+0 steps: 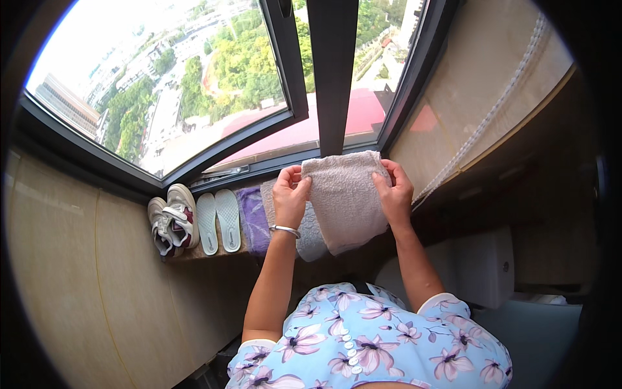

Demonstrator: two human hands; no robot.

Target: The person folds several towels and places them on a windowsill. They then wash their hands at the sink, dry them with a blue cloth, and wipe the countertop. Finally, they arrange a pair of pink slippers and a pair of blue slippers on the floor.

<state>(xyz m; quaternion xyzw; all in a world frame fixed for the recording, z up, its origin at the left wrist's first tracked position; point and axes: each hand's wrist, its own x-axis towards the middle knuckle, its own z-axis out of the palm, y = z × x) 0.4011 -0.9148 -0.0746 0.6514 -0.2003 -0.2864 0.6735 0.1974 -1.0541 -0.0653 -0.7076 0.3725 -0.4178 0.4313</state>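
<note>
A light beige towel hangs spread between my two hands above the window sill. My left hand pinches its upper left corner between thumb and fingers. At the upper right corner, my right hand grips the cloth the same way. Just left of the towel, a grey-blue cloth lies on the sill, partly covered by it. Beside that are a beige cloth, mostly hidden behind my left hand, and a purple cloth.
Two pale insoles and a pair of white and maroon sneakers stand left along the stone sill. A dark-framed window is tilted open ahead. At the right hang a beaded chain and, lower, a white toilet tank.
</note>
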